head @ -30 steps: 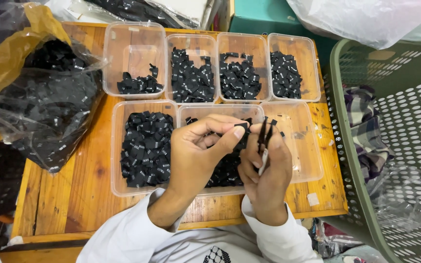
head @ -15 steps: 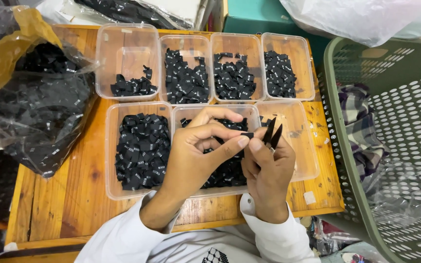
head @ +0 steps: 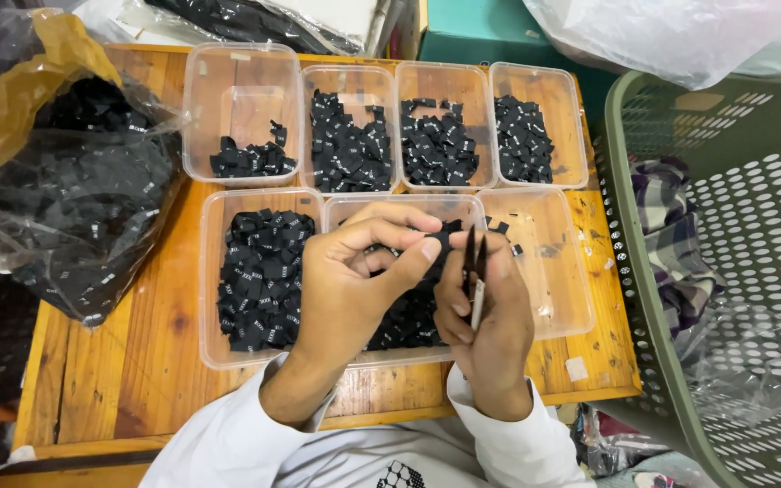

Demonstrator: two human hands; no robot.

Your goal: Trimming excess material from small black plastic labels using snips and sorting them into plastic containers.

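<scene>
My left hand (head: 350,280) hovers over the middle front plastic tub (head: 409,203) and pinches a small black label piece (head: 442,240) between thumb and forefinger. My right hand (head: 490,316) is beside it, closed around small thread snips (head: 475,271) whose dark blades point up next to the pinched piece. The two hands touch at the fingertips. Below them the tub holds a heap of black labels (head: 404,316), partly hidden by my hands.
Several clear tubs of black labels sit in two rows on a wooden table (head: 146,361). A plastic bag of black labels (head: 74,199) lies at the left. A green perforated basket (head: 734,271) with plaid cloth stands at the right.
Both hands stayed over the middle front tub. The left fingers shifted their pinch on the black piece, and the snips turned more upright in the right hand.
</scene>
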